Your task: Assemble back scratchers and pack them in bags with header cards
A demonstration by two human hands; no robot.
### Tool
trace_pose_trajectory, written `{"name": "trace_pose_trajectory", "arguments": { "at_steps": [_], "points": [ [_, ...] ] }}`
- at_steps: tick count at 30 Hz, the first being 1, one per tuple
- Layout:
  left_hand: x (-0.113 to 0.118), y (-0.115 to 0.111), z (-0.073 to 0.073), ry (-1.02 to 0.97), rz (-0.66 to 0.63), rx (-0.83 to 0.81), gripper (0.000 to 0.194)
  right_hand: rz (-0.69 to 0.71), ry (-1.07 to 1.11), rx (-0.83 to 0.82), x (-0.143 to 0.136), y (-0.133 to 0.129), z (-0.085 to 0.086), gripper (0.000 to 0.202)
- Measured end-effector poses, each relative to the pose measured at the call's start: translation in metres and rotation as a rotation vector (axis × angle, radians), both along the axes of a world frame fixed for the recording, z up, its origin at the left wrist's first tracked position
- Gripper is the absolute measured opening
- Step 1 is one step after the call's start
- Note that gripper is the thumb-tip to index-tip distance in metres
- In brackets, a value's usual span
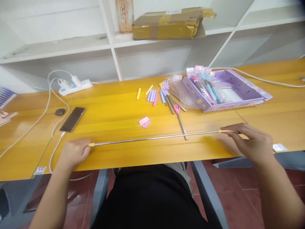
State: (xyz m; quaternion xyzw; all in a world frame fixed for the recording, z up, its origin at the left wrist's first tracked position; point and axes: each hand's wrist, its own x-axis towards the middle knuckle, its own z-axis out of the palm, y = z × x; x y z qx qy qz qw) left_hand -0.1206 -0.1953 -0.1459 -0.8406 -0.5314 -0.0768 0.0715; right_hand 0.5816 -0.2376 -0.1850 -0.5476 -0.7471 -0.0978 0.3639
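Observation:
A thin telescopic metal rod (pixel 152 138) with yellow ends is stretched out across the front of the table. My left hand (pixel 75 153) is closed in a fist around its left end. Thumb and fingers of my right hand (pixel 254 140) pinch its right yellow end, partly hidden by the fingers. Below the rod's right half lies a back scratcher (pixel 182 124) with a pink claw head. Several more back scratchers (pixel 170 97) lie in a bunch behind it. Loose pastel handle sleeves (pixel 152 97) and small pink cards (pixel 144 122) are farther left.
A purple box (pixel 238 103) holds bagged back scratchers at the right rear, with clear plastic bags beside it. To the left are a phone (pixel 72 119), a black earbud-like case (pixel 59 112), cables and a power strip (pixel 75 87). A taped carton (pixel 166 27) sits on the shelf.

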Motion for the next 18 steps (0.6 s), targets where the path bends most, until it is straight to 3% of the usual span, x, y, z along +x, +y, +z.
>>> {"name": "trace_pose_trajectory", "arguments": {
  "at_steps": [3, 8, 13, 18],
  "points": [
    [-0.002, -0.005, -0.007, 0.085, -0.067, 0.083, 0.034, -0.052, -0.019, -0.047, 0.006, -0.006, -0.003, 0.011],
    [0.011, -0.005, -0.008, 0.13, -0.082, 0.169, 0.033, -0.046, -0.094, -0.013, -0.015, -0.006, -0.003, 0.013],
    [0.017, -0.001, -0.002, 0.152, -0.02, 0.184, 0.031, -0.074, -0.111, -0.022, -0.019, -0.009, -0.002, 0.014],
    [0.019, 0.001, -0.011, 0.105, 0.049, 0.111, 0.03, -0.127, -0.104, -0.01, -0.018, -0.01, -0.011, 0.014]
  ]
}}
